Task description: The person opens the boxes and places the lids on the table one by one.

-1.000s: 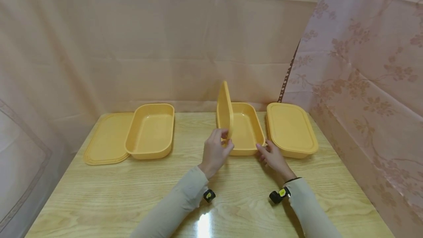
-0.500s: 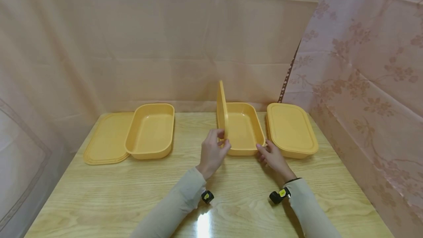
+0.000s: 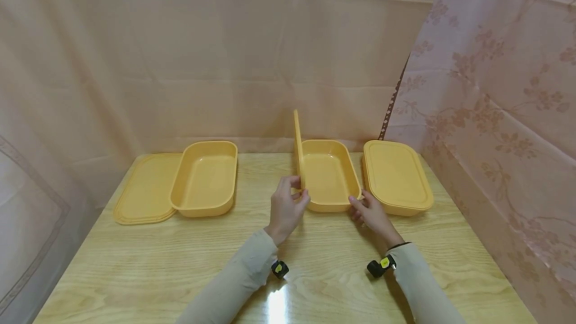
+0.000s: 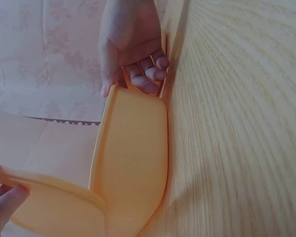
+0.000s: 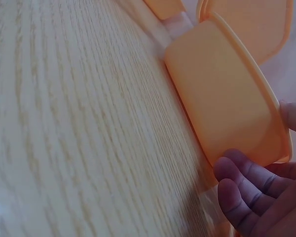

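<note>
My left hand pinches the near edge of a yellow lid, with the thumb on one face. The lid stands nearly upright along the left side of an uncovered yellow food container. At the container's near right corner, my right hand grips the rim, thumb over the top and fingers against the outer wall. In the left wrist view, the lid meets the container's rim at the left end. The lid's far lower edge is hidden behind the container wall.
A second uncovered container stands at the left, overlapping a flat lid. To the right sits a lidded container, close to my right hand. Curtains hang behind the wooden table.
My left hand has moved slightly left, swinging the lid from over the container's left part to its left side, more upright. The right hand and container have stayed put.
</note>
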